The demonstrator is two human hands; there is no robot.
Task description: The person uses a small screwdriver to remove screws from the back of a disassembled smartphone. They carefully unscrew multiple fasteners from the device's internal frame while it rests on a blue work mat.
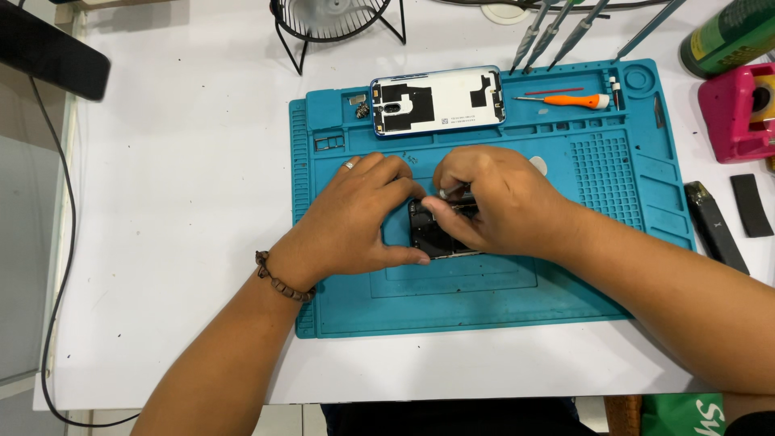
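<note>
A dark opened phone body (432,234) lies in the middle of a teal repair mat (484,299). My left hand (355,218), with a ring and a bead bracelet, grips the phone's left edge between thumb and fingers. My right hand (496,202) covers the phone's right half and pinches a thin metal tool (454,192) over its top edge; the tool's tip is hidden. At the top of the mat rests the phone's back cover (438,100), inner side up, white with black patches.
An orange-handled screwdriver (569,100) lies in the mat's top tray. Several metal tools (557,32) lean at the back. A wire fan stand (335,24), a green can (731,36), a pink holder (739,113) and two black pieces (731,218) surround the mat.
</note>
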